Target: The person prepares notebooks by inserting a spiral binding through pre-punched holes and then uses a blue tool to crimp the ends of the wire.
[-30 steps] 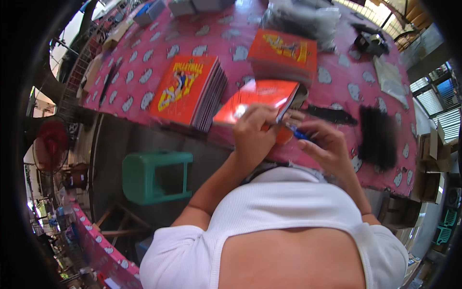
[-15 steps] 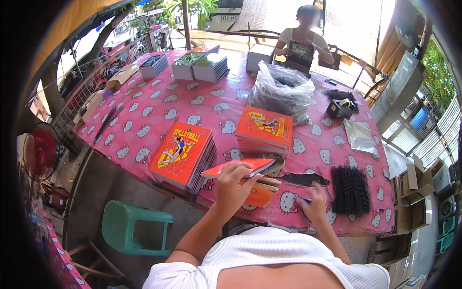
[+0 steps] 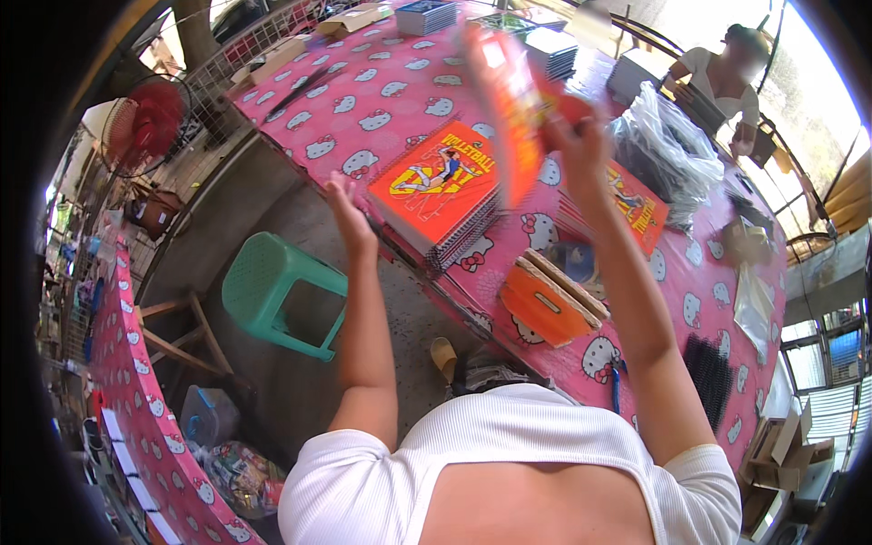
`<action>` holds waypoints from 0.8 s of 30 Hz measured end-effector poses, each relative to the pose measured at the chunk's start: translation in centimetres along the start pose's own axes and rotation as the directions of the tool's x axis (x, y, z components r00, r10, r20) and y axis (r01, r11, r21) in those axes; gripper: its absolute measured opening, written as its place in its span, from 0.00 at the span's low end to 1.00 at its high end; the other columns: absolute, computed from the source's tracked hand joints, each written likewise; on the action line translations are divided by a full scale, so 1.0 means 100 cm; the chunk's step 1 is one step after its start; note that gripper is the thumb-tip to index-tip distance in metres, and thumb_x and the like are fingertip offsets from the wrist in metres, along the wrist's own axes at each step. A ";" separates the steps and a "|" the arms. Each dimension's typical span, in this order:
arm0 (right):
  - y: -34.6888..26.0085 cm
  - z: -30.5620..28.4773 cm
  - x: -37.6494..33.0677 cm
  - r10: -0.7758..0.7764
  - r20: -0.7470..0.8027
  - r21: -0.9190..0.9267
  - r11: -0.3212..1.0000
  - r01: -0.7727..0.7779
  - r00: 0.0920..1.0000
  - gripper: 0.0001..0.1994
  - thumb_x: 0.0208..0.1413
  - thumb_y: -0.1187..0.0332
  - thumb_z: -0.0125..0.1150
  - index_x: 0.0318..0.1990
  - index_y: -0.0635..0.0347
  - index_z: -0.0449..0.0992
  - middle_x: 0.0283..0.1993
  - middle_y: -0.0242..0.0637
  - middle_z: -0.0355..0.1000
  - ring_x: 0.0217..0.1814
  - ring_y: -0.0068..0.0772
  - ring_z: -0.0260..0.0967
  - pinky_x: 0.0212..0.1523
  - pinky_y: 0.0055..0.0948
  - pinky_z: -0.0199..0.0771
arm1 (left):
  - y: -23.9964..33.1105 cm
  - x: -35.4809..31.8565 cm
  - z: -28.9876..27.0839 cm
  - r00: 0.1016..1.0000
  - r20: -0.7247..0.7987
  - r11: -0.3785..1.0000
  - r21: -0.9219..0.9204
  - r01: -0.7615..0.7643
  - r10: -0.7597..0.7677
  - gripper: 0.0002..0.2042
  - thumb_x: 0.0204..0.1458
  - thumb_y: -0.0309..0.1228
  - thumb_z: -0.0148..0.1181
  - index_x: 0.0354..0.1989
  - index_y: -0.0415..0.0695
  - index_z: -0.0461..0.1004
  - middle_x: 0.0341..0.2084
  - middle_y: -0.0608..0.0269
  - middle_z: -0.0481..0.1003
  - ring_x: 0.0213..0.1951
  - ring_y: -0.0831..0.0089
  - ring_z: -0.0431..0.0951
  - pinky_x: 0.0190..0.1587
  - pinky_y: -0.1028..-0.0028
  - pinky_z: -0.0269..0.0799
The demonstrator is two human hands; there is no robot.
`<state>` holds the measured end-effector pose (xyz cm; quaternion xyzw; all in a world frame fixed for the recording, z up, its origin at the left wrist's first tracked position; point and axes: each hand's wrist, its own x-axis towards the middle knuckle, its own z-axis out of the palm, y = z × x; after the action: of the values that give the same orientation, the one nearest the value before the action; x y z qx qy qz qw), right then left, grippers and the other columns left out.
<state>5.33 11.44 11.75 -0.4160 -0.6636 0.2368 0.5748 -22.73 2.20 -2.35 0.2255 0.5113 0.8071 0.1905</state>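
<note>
My right hand (image 3: 579, 150) is raised over the table, closed on an orange notebook (image 3: 509, 118) that is tilted upright and smeared by motion. Below the notebook stands a stack of orange spiral-bound notebooks (image 3: 436, 186) with a sports figure on the cover. My left hand (image 3: 350, 213), its fingers apart and holding nothing, hovers at the table edge beside that stack. A second orange notebook stack (image 3: 640, 213) is partly hidden by my right forearm. Near my body sit an orange block with rough board edges (image 3: 545, 304) and a blue-handled tool (image 3: 617, 386).
Black spiral coils (image 3: 708, 377) lie at the right. A plastic bag (image 3: 668, 150) stands beyond, near a seated person (image 3: 722, 82). More book stacks (image 3: 427, 18) are at the far side. A green stool (image 3: 282, 291) and red fan (image 3: 150, 123) are left.
My right hand has put down the blue-handled tool and now lifts the notebook over the left stack. My left hand has let go of it and moved left. The view has turned left.
</note>
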 end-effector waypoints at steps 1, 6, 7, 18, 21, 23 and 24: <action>0.047 0.024 -0.004 0.008 0.086 -0.040 0.999 -0.005 0.996 0.17 0.46 0.62 0.67 0.42 0.58 0.73 0.27 0.37 0.72 0.30 0.29 0.69 0.32 0.30 0.69 | -0.012 0.004 0.006 0.997 0.074 0.999 0.028 -0.040 0.038 0.37 0.58 0.60 0.34 0.62 0.36 0.55 0.59 0.51 0.60 0.54 0.65 0.64 0.58 0.67 0.57; 0.119 0.068 -0.031 -0.171 0.216 -0.054 0.981 0.187 0.961 0.20 0.45 0.60 0.62 0.45 0.61 0.74 0.44 0.44 0.69 0.45 0.43 0.67 0.47 0.36 0.67 | -0.035 0.016 0.024 0.995 0.100 1.000 -0.007 0.028 -0.027 0.33 0.60 0.57 0.36 0.42 0.33 0.73 0.39 0.54 0.75 0.40 0.72 0.72 0.47 0.72 0.66; 0.123 0.071 -0.029 -0.101 0.216 0.010 0.995 0.101 0.971 0.20 0.46 0.60 0.60 0.47 0.60 0.73 0.45 0.45 0.68 0.47 0.45 0.65 0.50 0.38 0.65 | -0.032 0.008 0.038 0.993 0.112 0.999 -0.005 0.034 -0.034 0.33 0.60 0.57 0.36 0.42 0.33 0.73 0.39 0.54 0.75 0.40 0.72 0.72 0.47 0.72 0.66; 0.127 -0.123 -0.009 0.072 -0.017 -0.634 0.771 -0.066 0.997 0.32 0.49 0.54 0.63 0.58 0.61 0.62 0.58 0.51 0.62 0.60 0.52 0.58 0.58 0.45 0.58 | 0.028 -0.027 0.018 0.972 0.046 0.970 0.073 -0.232 0.229 0.24 0.55 0.41 0.54 0.57 0.42 0.60 0.53 0.55 0.67 0.53 0.70 0.67 0.55 0.69 0.58; 0.198 -0.195 -0.061 0.324 -0.379 -0.657 0.565 -0.499 0.867 0.26 0.49 0.56 0.65 0.49 0.66 0.69 0.44 0.52 0.71 0.45 0.52 0.69 0.46 0.41 0.68 | 0.090 -0.091 0.064 0.935 0.191 0.951 -0.137 -0.276 0.299 0.25 0.54 0.42 0.55 0.57 0.43 0.60 0.54 0.57 0.66 0.57 0.65 0.63 0.60 0.65 0.53; 0.191 -0.197 -0.078 0.758 -0.174 -0.160 0.608 -0.777 0.629 0.21 0.49 0.59 0.65 0.42 0.69 0.71 0.35 0.53 0.74 0.32 0.49 0.73 0.36 0.38 0.71 | 0.101 -0.119 0.080 0.811 0.419 0.912 -0.167 -0.374 0.409 0.25 0.53 0.40 0.57 0.57 0.43 0.61 0.54 0.58 0.66 0.58 0.65 0.63 0.61 0.65 0.52; 0.190 -0.212 -0.074 0.731 -0.203 -0.156 0.632 -0.759 0.651 0.21 0.49 0.59 0.65 0.42 0.69 0.71 0.35 0.53 0.74 0.32 0.49 0.73 0.36 0.38 0.71 | 0.101 -0.130 0.092 0.764 0.523 0.923 -0.156 -0.351 0.378 0.26 0.51 0.40 0.59 0.57 0.44 0.61 0.55 0.57 0.65 0.58 0.64 0.63 0.61 0.65 0.52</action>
<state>30.90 12.18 -2.66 -0.7292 -0.4187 0.3503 0.4126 -7.64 -2.06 8.10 0.5351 0.3624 0.7434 0.1727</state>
